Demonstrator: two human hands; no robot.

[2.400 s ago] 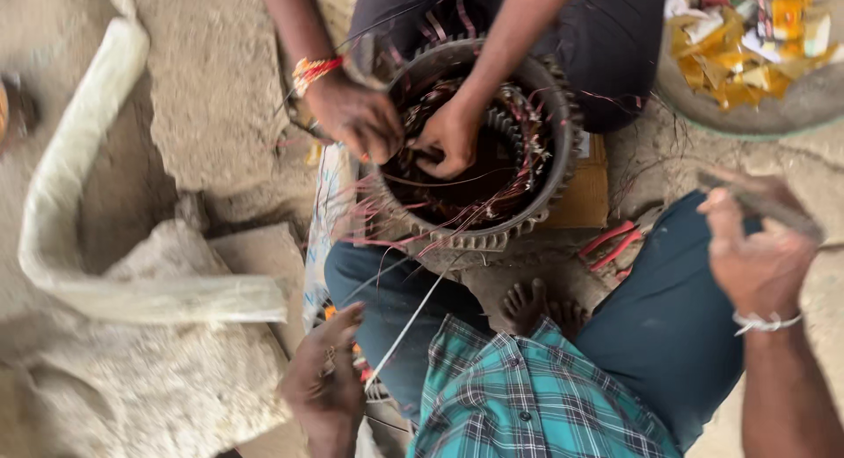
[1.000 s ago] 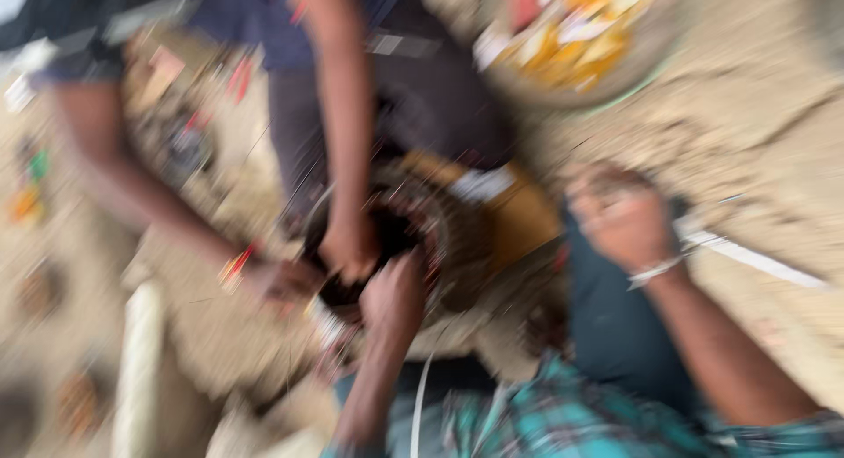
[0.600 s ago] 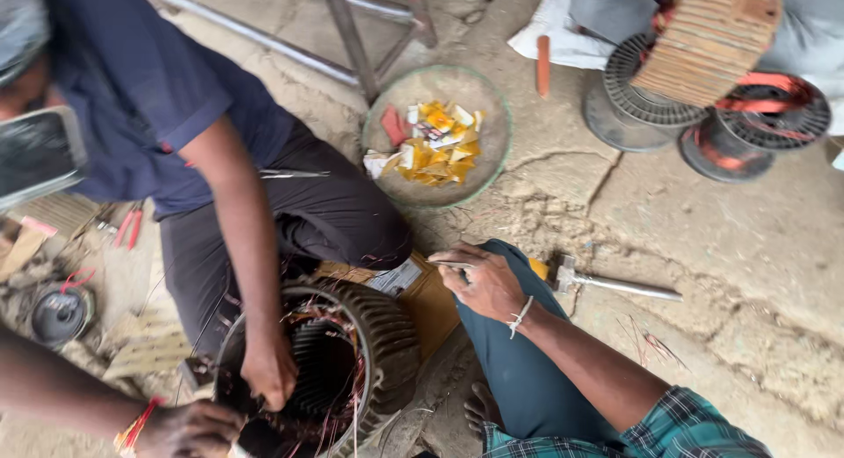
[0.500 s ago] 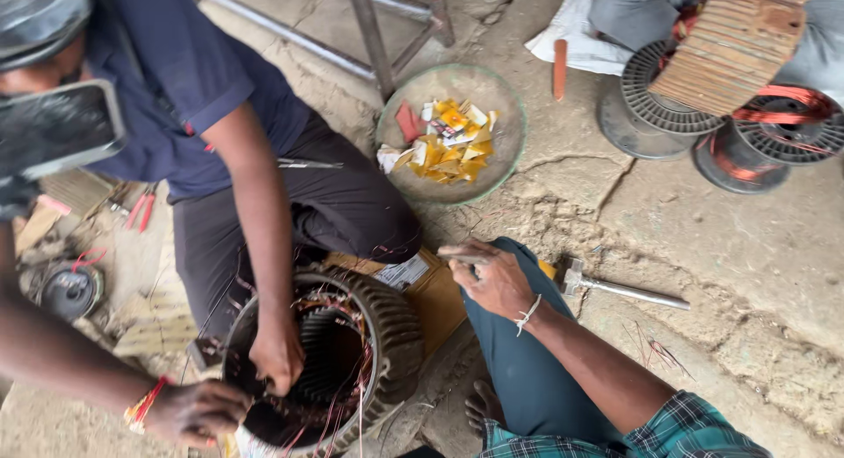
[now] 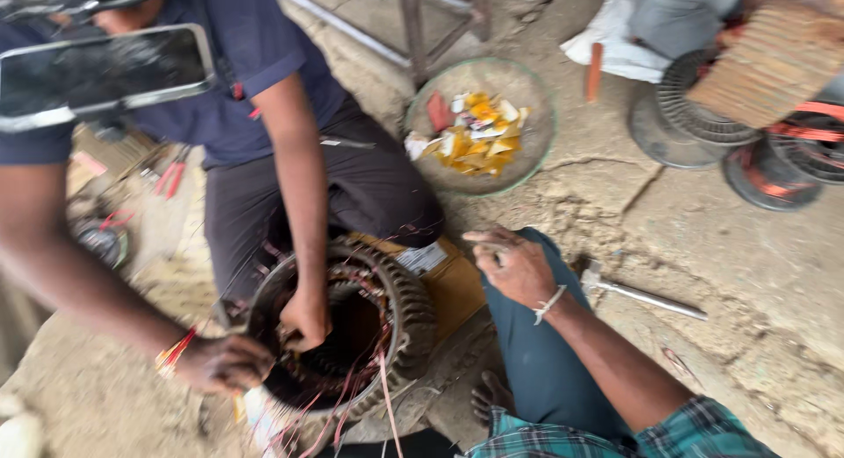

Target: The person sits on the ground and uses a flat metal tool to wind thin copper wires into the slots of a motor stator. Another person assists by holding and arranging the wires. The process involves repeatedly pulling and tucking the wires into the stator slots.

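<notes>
The right hand point(image 5: 519, 266) rests loose and empty on the knee point(image 5: 536, 352). A helper's hand point(image 5: 303, 319) holds the motor ring point(image 5: 409, 313) steady.

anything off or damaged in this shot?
Loose copper wires spill out of the stator and trail over its lower rim. A hammer lies on the bare ground beside the right hand, which rests on the knee. Nothing looks broken.

Teal trousers point(image 5: 536, 370), green plaid shirt point(image 5: 615, 436) (checked), copper-red wires point(image 5: 352, 396), yellow scraps point(image 5: 479, 141).
</notes>
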